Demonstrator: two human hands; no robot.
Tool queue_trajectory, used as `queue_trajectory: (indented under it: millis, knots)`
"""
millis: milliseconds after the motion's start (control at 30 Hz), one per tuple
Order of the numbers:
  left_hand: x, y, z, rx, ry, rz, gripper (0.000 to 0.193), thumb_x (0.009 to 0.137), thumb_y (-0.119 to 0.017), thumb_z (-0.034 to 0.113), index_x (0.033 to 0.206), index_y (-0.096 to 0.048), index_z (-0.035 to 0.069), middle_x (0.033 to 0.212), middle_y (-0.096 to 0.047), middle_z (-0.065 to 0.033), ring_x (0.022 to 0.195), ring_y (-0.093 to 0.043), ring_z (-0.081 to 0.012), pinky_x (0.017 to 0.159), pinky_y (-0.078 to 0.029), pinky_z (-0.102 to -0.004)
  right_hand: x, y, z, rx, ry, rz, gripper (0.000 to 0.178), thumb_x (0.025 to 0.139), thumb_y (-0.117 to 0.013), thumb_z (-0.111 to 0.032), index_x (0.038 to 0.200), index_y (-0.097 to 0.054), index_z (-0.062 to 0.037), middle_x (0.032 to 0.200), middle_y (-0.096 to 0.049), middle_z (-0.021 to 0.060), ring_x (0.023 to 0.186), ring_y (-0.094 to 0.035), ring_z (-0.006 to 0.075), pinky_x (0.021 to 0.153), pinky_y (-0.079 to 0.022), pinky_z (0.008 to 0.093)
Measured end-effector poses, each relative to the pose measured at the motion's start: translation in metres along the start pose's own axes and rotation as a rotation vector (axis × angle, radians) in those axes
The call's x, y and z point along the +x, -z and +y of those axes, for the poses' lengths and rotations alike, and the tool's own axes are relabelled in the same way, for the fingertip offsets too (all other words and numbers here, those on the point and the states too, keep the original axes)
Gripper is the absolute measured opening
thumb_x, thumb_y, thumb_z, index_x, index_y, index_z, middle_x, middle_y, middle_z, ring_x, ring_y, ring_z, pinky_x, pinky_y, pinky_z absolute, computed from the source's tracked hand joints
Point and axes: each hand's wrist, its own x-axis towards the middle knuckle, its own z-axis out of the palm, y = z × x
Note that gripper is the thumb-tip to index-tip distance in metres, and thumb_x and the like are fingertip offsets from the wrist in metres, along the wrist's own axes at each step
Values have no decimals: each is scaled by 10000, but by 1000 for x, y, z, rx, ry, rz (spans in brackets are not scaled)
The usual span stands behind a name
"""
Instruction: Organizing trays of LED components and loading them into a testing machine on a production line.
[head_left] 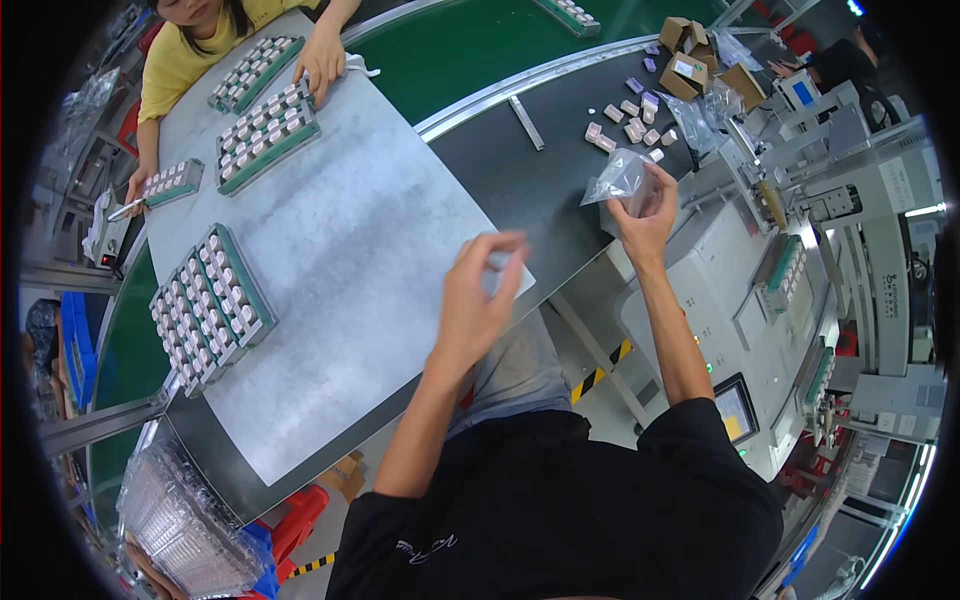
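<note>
My right hand (645,215) grips a crumpled clear plastic bag (618,175) above the dark bench, its fingers and thumb around the bag's right side. Any contents are hard to make out. My left hand (478,300) is over the near right edge of the pale sheet, with thumb and forefinger curved towards each other. Its fingertips are smeared by motion, so I cannot tell whether it holds anything. Just beyond the bag lie several loose pale pink and purple small blocks (635,130). A green tray (262,310) filled with rows of pale-topped cylindrical parts sits on the sheet at left.
Across the table a co-worker in a yellow top touches a filled tray (265,140); more trays lie nearby. Opened cardboard boxes (690,75) and clear bags are at the bench's far right. A white machine (720,290) stands at right, a green conveyor (450,50) at the back.
</note>
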Motion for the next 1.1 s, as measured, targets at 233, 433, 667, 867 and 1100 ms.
queue_trajectory:
  millis: [233,433,667,867,1100]
  knots:
    - [101,-98,-51,-54,543,-310,561,935,-693,455,1085,-694,-86,975,-735,-236,889,-709,-256,836,-538,-328,-14,-19,-6,159,70,172,761,650,-840,33,1317,-488,-75,1349,-427,91,1300,-469,220,1039,-482,344]
    - [105,-110,-32,-258,255,-45,217,849,-812,135,937,-720,-41,898,-751,-126,820,-689,-136,740,-540,-288,-7,-11,-18,41,13,77,868,639,-842,-8,1412,-453,-81,1402,-394,125,1304,-481,256,1054,-470,362]
    - [130,-102,2,-32,-24,-216,149,839,-791,74,902,-684,-10,921,-759,-114,884,-709,-146,781,-527,-294,50,42,6,785,-367,-476,681,992,-550,-338,1550,-365,6,1498,-494,165,1431,-411,252,1198,-246,363]
    - [160,-93,-2,-87,-97,-293,119,886,-753,59,901,-665,-19,875,-747,-86,851,-698,-120,759,-528,-276,69,45,31,765,-398,-399,446,921,-706,-94,1335,-583,14,1262,-630,101,1178,-560,168,1026,-423,310]
    - [196,-95,-15,-126,-109,-262,86,888,-757,73,904,-723,-5,869,-769,-85,813,-693,-92,739,-520,-250,97,74,-5,170,-243,-347,160,861,-794,-33,1016,-769,-2,894,-703,18,819,-624,81,741,-476,216]
